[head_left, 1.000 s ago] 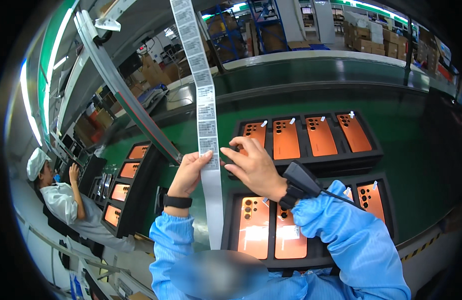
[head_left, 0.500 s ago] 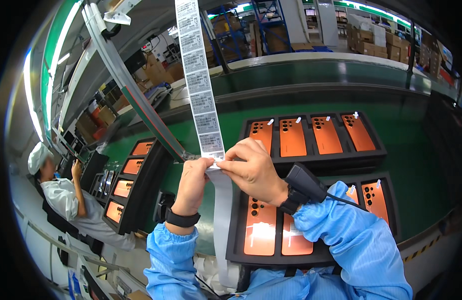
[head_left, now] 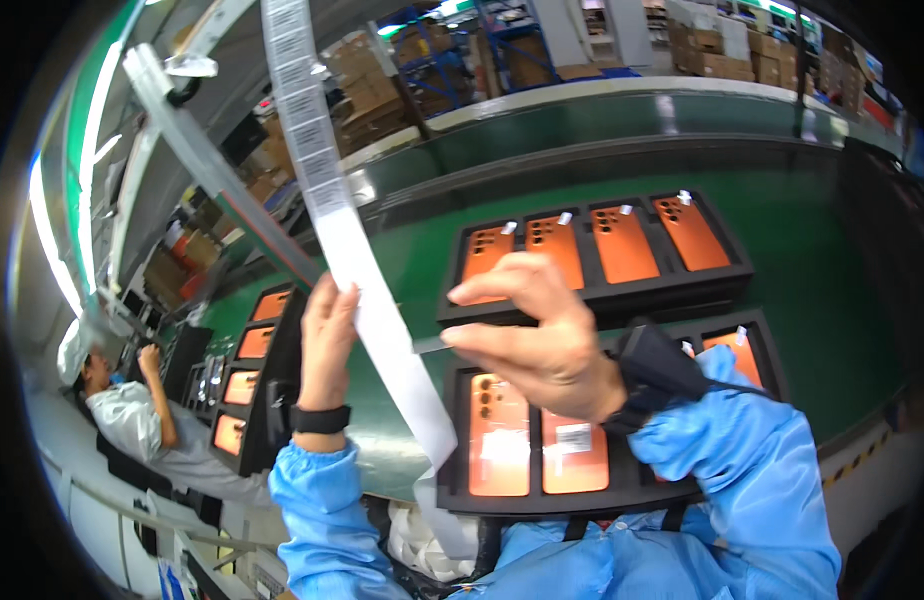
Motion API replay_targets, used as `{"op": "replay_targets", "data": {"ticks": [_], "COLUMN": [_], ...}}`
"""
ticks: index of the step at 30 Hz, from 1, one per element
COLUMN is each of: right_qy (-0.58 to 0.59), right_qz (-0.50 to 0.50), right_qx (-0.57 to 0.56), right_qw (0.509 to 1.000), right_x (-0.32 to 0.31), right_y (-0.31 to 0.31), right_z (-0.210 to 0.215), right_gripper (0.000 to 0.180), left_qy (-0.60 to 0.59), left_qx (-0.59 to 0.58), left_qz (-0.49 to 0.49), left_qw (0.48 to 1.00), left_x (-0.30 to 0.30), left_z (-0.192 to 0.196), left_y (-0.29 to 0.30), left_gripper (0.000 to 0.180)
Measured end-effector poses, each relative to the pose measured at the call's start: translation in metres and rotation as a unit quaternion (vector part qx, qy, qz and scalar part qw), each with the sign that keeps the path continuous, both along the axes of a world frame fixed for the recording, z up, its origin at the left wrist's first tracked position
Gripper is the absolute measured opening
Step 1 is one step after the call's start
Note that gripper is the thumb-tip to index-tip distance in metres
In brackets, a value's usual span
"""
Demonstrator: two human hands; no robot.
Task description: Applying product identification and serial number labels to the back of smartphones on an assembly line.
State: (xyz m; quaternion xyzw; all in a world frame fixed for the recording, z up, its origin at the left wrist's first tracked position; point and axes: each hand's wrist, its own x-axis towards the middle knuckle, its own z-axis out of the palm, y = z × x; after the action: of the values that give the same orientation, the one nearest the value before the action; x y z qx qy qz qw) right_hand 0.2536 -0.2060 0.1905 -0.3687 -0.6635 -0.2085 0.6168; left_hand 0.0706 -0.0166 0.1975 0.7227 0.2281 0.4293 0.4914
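Observation:
My left hand (head_left: 327,340) is closed at the left edge of a long label strip (head_left: 367,280), its fingertips against the strip. Printed labels cover the strip's upper length; below my left fingertips it is bare white backing, hanging down towards my lap. Just right of the strip, my right hand (head_left: 547,345) has a thin small label (head_left: 432,345) at its lower fingertip, seen almost edge-on. Its upper finger stands away from it. Beneath the right hand lies a near black tray (head_left: 537,505) with orange phones (head_left: 499,450), one of which bears a white label (head_left: 574,438).
A second black tray (head_left: 602,312) with several orange phones sits behind. At left, another tray (head_left: 267,390) stands near a seated person (head_left: 132,400) in white. A metal post (head_left: 212,160) rises beside the strip. The green bench (head_left: 822,300) runs across.
My hands have moved apart. The right hand has come off the strip with a label at its fingertip. The strip has swung left and shows bare backing where labels were.

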Motion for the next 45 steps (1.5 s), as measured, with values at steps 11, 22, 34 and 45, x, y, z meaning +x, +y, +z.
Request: {"op": "replay_targets", "data": {"ticks": [11, 22, 34, 45], "right_qy": [0.042, 0.129, 0.172, 0.311], "right_qz": [-0.356, -0.361, -0.296, -0.167], "right_qx": [-0.139, -0.176, -0.194, -0.29], "right_qw": [0.923, 0.907, 0.919, 0.889], "right_x": [0.141, 0.172, 0.185, 0.184], "right_y": [-0.184, -0.238, -0.236, -0.241], "right_z": [-0.038, -0.081, -0.101, -0.127], "right_gripper": [0.026, 0.015, 0.012, 0.009], "left_qy": [0.148, 0.23, 0.237, 0.223], "left_qx": [0.477, 0.644, 0.715, 0.699], "left_qz": [-0.181, -0.276, -0.283, -0.334], "left_qw": [0.847, 0.675, 0.593, 0.592], "left_x": [0.18, 0.293, 0.315, 0.212], "left_z": [-0.029, -0.107, -0.106, -0.063], "left_y": [-0.164, -0.237, -0.223, -0.281], "left_gripper": [0.025, 0.02, 0.022, 0.013]}}
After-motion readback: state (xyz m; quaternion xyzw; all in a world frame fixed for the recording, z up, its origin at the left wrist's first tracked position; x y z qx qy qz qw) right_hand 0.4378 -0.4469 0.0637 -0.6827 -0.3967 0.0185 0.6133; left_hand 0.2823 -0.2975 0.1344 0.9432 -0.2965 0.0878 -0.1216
